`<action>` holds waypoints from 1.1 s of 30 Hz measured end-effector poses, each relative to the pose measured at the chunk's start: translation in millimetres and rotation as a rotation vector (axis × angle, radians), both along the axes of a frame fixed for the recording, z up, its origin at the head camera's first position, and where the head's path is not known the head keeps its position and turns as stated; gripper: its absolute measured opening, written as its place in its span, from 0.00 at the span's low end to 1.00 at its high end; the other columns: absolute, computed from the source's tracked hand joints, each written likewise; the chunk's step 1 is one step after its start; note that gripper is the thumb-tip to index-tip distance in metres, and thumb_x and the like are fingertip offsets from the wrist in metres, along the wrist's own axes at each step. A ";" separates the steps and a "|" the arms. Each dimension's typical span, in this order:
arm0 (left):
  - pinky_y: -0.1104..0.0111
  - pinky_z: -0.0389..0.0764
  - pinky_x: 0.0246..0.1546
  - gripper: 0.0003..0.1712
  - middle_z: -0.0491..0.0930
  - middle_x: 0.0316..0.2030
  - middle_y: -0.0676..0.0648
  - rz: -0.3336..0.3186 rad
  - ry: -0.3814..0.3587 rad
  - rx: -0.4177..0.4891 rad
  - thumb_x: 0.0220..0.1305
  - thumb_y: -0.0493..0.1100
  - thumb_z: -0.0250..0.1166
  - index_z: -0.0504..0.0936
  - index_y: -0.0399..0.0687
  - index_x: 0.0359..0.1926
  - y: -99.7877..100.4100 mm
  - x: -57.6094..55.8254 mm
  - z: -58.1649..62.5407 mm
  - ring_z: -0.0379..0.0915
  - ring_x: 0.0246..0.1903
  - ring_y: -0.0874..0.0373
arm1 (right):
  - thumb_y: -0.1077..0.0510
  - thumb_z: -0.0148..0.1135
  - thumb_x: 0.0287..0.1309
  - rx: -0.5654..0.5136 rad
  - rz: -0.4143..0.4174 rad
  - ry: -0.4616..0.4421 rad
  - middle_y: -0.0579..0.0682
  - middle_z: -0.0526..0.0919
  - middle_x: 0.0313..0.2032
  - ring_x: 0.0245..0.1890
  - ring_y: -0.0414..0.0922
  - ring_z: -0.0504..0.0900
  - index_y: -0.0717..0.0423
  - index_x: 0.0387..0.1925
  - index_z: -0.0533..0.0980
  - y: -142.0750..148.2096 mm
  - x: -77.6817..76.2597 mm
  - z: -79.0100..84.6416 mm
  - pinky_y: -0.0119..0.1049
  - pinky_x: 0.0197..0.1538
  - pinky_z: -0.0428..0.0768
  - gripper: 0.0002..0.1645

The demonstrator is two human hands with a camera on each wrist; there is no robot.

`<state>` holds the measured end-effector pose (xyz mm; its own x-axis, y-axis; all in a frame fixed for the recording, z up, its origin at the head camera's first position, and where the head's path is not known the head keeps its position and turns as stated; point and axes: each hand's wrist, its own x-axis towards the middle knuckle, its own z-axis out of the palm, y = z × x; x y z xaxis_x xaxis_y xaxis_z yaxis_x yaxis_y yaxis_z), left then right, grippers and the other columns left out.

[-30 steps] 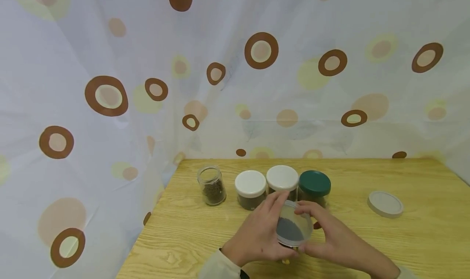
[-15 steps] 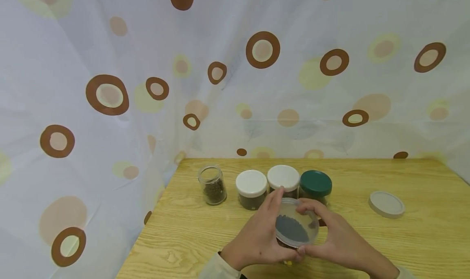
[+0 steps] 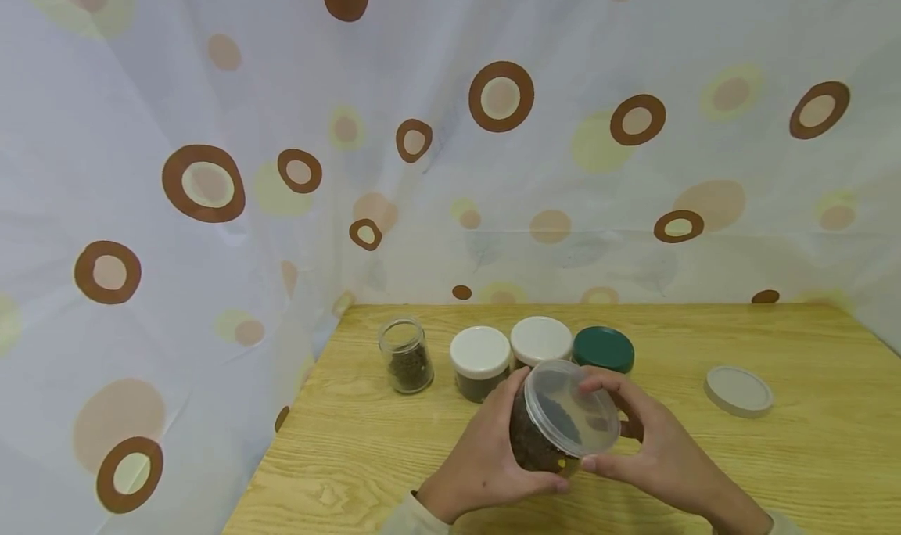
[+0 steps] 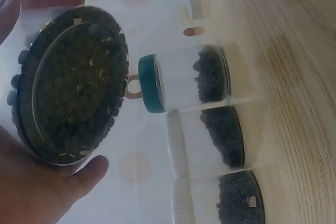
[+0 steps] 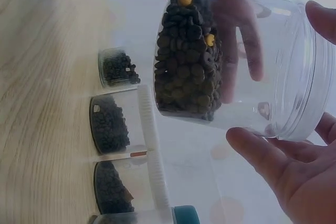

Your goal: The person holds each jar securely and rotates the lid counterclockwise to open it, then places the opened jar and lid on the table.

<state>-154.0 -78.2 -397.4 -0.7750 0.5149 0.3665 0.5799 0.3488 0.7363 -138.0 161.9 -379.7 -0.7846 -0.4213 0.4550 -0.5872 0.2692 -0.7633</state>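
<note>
In the head view my left hand grips the side of a clear plastic jar with a translucent lid. The jar tilts toward the right. My right hand holds the lid's rim, fingertips on the far side and thumb near the bottom edge. Dark round pellets and a few yellow pieces fill part of the jar in the right wrist view, with left fingers showing through the clear wall. Seen from the left wrist, the jar's underside faces the camera, the left thumb beside it.
Behind the hands stand two white-lidded jars and a green-lidded jar. A lidless glass jar with dark contents is at the left. On the right, a loose pale lid lies on the wooden table.
The jar has been raised slightly and tipped, so its side and pellets now show under the lid. Both hands have kept hold, the right shifting along the lid's rim.
</note>
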 end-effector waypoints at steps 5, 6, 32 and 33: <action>0.64 0.76 0.61 0.64 0.65 0.67 0.62 0.035 0.005 -0.022 0.43 0.55 0.81 0.49 0.72 0.75 -0.4 0.1 -3.7 0.70 0.61 0.65 | 0.65 0.70 0.54 0.050 0.051 -0.030 0.42 0.65 0.66 0.59 0.26 0.70 0.46 0.65 0.63 3.4 -2.9 -0.1 0.31 0.45 0.82 0.40; 0.63 0.76 0.60 0.64 0.66 0.66 0.60 0.057 0.024 -0.044 0.44 0.56 0.81 0.49 0.69 0.75 -0.4 0.7 -4.3 0.70 0.61 0.64 | 0.64 0.70 0.55 0.073 0.057 -0.034 0.45 0.65 0.66 0.59 0.25 0.69 0.45 0.65 0.62 4.3 -3.4 0.2 0.31 0.46 0.82 0.40; 0.59 0.79 0.58 0.69 0.71 0.63 0.46 0.341 0.626 -0.461 0.35 0.73 0.77 0.58 0.44 0.73 14.3 12.2 -14.9 0.71 0.61 0.55 | 0.31 0.61 0.59 0.459 -0.249 -0.392 0.59 0.76 0.62 0.48 0.47 0.82 0.56 0.73 0.58 -8.2 -4.0 20.3 0.38 0.35 0.80 0.52; 0.59 0.78 0.59 0.69 0.71 0.63 0.46 0.342 0.627 -0.459 0.35 0.73 0.77 0.58 0.44 0.73 14.6 12.1 -15.2 0.71 0.61 0.55 | 0.31 0.62 0.59 0.454 -0.250 -0.389 0.59 0.76 0.62 0.48 0.47 0.82 0.55 0.73 0.58 -8.3 -3.8 20.1 0.38 0.35 0.80 0.52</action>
